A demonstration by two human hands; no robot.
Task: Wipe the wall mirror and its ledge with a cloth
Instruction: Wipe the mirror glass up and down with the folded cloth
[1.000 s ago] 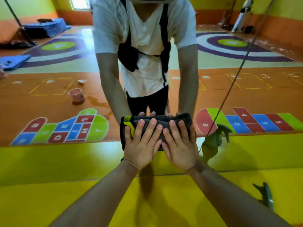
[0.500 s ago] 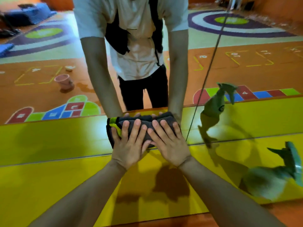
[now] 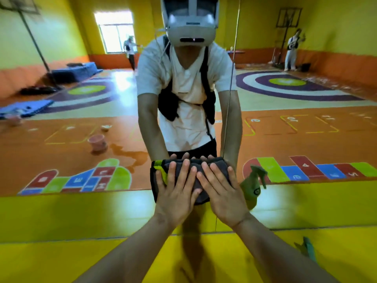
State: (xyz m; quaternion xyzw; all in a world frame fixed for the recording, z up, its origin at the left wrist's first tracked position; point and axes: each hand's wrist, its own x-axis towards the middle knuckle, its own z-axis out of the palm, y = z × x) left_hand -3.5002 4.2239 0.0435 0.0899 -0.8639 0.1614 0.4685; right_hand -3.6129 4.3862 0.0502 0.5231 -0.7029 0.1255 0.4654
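Now left hand [image 3: 175, 193], right hand [image 3: 223, 195] side by side, fingers straight, ungripping, pressing folded dark cloth [image 3: 220, 162] flat against wall mirror [image 3: 81, 119], above yellow ledge [image 3: 81, 262].

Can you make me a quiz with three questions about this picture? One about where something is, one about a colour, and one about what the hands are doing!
1. Where is the green plastic spray bottle?
A. On the yellow ledge, far right.
B. Up on a shelf.
C. In a bucket.

2. What colour is most of the folded fabric cloth?
A. Pink.
B. White.
C. Dark grey.

3. How do the person's bare left hand and right hand lie?
A. In fists.
B. Flat on the cloth, fingers straight.
C. Hanging away from it.

Answers: 1 A, it shows at the ledge's right end. 2 C, dark grey with a yellow-green edge. 3 B, both palms press the cloth against the wall mirror.
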